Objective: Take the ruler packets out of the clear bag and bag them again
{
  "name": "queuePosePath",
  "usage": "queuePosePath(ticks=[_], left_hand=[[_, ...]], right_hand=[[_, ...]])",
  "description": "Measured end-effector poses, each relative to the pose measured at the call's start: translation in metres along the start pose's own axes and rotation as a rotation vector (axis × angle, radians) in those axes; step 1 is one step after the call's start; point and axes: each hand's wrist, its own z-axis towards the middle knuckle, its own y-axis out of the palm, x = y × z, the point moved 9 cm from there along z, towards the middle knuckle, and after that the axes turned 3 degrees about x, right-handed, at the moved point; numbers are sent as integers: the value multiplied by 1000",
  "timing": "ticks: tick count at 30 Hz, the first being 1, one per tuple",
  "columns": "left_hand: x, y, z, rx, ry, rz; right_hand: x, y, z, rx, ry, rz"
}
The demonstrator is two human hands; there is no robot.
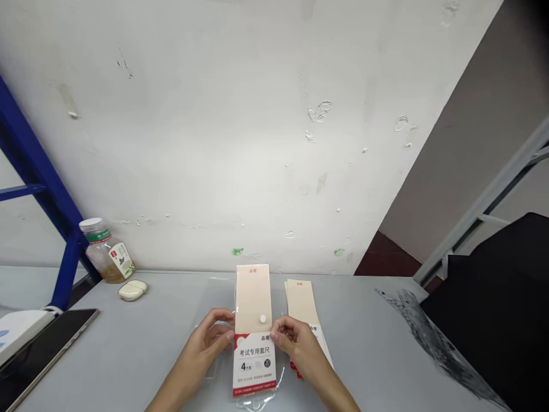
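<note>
While the left hand [205,339] pinches the left edge of a long card [253,300], the right hand [298,346] pinches its right edge, thumbs and fingers closed, about midway along. Card sits mid-counter [369,355], its top end showing just past the far edge, against the wall [223,149]; cream upper part with a white round spot, white-and-red printed lower part. Clear plastic [217,294] around and under it; can't tell if the card is inside. More cards [302,300] to the right, partly hidden by the right hand. Far left corner: jar [107,252], white lid, brownish contents, small cream case [132,290] just in front. Phone [55,337] at the left edge, white box [19,332] against it. Right edge: crinkled see-through sheet [429,337] beside a black item [493,297], type unclear.
</note>
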Motion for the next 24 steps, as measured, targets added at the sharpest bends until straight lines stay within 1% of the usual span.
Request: queuePosePath(ticks=[3,5,8,10,12,16,19,21,24], left_hand=[[8,2,-1,44,23,-45],[11,1,0,57,38,-38],[14,-10,0,113,72,16],[13,-17,0,128,92,59],[11,-18,1,91,102,101],[8,-12,0,13,91,134],[9,-6,-2,-21,43,68],[10,-2,-3,-34,11,6],[7,-3,-5,-10,-39,-60]], right_hand=[[-3,5,-1,-15,-5,-1],[-2,5,0,-9,-5,9],[1,-4,2,57,-9,16],[2,-9,3,97,-24,6],[1,-9,2,101,-42,-15],[-3,-4,-1,90,-59,-32],[-5,-4,-1,115,-77,-63],[-4,-3,0,102,-77,-75],[-3,2,1,59,-71,10]])
